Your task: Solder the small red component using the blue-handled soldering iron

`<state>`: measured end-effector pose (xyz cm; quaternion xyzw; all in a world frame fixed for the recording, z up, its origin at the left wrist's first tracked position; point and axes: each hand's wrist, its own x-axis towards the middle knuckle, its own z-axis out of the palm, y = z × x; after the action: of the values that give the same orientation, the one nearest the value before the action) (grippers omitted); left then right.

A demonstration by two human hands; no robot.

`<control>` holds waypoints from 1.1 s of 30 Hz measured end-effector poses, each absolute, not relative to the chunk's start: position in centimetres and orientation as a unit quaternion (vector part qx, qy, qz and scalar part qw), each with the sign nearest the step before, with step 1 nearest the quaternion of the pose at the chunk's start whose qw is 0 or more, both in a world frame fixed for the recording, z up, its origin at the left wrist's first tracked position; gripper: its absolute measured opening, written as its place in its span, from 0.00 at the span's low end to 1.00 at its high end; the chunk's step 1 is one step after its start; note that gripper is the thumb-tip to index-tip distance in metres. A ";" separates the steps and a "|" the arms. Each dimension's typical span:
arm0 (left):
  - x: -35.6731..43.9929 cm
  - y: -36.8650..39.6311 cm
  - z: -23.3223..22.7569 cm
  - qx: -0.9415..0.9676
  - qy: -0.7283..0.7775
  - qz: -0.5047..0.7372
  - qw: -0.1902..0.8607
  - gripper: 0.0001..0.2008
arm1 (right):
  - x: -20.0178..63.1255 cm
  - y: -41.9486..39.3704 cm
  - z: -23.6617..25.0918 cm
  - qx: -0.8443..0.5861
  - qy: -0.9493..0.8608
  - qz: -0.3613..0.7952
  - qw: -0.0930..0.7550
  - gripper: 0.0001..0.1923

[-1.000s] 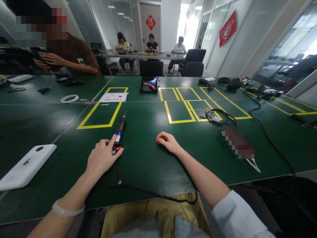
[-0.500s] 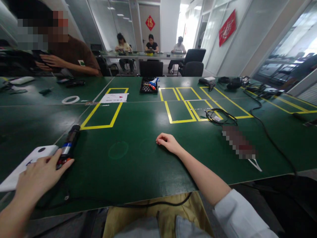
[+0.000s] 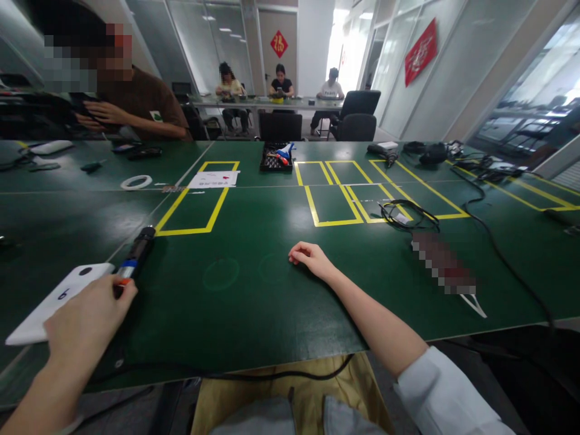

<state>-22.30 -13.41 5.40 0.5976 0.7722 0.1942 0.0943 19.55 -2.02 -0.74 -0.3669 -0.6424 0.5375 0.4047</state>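
Now the left hand (image 3: 88, 323) has slid the black corded electric screwdriver (image 3: 136, 255) leftward, beside the flat white plastic device (image 3: 54, 302), fingers curled over its rear end; the right hand (image 3: 310, 260) rests loosely curled, holding nothing, on the green table (image 3: 272, 302)

Rear end of the electric screwdriver (image 3: 136, 257) under the left hand (image 3: 88, 320).

Handwritten dark numeral, "6" or "9", on flat white rounded plastic device (image 3: 54, 300) at left table edge; gold character on red diamond-shaped wall sign (image 3: 279, 43); print on white paper sheet (image 3: 214, 179) illegible.
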 end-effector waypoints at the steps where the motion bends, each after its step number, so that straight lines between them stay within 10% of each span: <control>1: -21.2 -13.0 5.9 0.574 0.796 0.191 0.033 0.15 | 19.4 -1.8 -0.7 -0.367 -0.641 0.542 0.402 0.08; 16: 0.2 -3.1 5.3 0.699 0.460 0.266 0.478 0.29 | 18.6 -1.8 -1.1 -0.332 -0.631 0.559 0.424 0.15; 33: 0.9 -2.8 1.3 0.538 0.467 0.372 0.595 0.19 | 18.5 -1.8 -1.5 -0.343 -0.639 0.537 0.430 0.13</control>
<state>0.93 -2.78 1.27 0.5380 0.4673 0.3716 0.5950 18.51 -1.80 -1.53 -0.3427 -0.6392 0.5375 0.4303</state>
